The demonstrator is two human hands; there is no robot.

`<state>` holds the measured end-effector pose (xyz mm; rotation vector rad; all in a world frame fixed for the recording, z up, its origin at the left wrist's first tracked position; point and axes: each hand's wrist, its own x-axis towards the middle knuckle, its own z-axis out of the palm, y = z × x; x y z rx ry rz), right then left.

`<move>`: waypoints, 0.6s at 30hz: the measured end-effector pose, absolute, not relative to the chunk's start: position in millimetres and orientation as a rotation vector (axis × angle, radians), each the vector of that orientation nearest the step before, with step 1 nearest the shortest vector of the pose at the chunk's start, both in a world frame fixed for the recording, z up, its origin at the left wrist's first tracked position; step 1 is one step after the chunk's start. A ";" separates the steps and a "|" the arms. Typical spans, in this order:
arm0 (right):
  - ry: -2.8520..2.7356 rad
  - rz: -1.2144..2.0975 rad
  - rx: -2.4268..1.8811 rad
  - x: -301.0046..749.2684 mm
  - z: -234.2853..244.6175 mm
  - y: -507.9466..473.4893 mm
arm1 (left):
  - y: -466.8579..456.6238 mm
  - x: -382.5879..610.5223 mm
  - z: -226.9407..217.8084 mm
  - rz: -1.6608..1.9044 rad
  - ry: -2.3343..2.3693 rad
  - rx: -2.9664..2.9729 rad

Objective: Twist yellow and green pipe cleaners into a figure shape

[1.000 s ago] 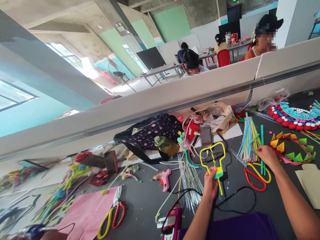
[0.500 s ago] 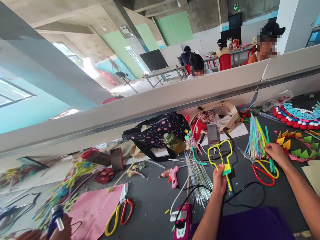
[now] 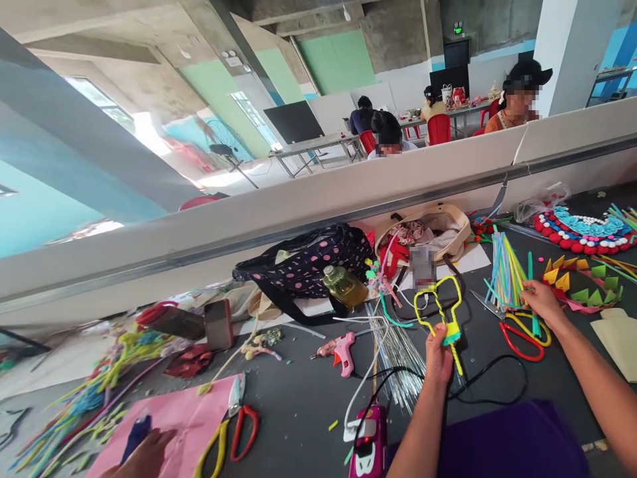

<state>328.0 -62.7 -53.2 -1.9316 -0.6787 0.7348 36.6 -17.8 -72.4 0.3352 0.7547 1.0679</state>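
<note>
My left hand (image 3: 438, 355) is closed around the lower part of a yellow pipe cleaner shape (image 3: 458, 292). The shape has a bent open outline, a twisted middle strand and a green wrap just above my fingers. At the right, my right hand (image 3: 545, 304) has its fingers pinched at the edge of a bundle of coloured pipe cleaners (image 3: 505, 275). A teal pipe cleaner (image 3: 530, 265) passes beneath these fingers, which partly hide it. Scissors with red and yellow handles (image 3: 522, 340) lie just below the bundle.
A pink glue gun (image 3: 343, 353), silvery wires (image 3: 398, 372) and a magenta device with a cable (image 3: 371, 441) lie left of my left arm. Another person's hand (image 3: 144, 455) holds a dark blue tool over pink paper (image 3: 199, 411). A bottle (image 3: 343, 287) leans by a dark bag (image 3: 308, 262).
The view has shifted slightly. The other person's hand with the blue tool has moved right, over the pink paper. My own hands keep almost the same places.
</note>
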 end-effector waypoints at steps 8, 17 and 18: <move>-0.746 0.545 -1.614 302.1 -25.0 -92.7 | -18.4 38.3 -70.3 1.059 0.720 0.352; -0.756 0.597 -1.344 250.8 22.1 -115.2 | -21.3 41.7 -69.2 1.064 0.630 0.432; -0.733 0.600 -1.318 243.4 24.5 -114.7 | -21.5 41.6 -69.1 1.061 0.623 0.433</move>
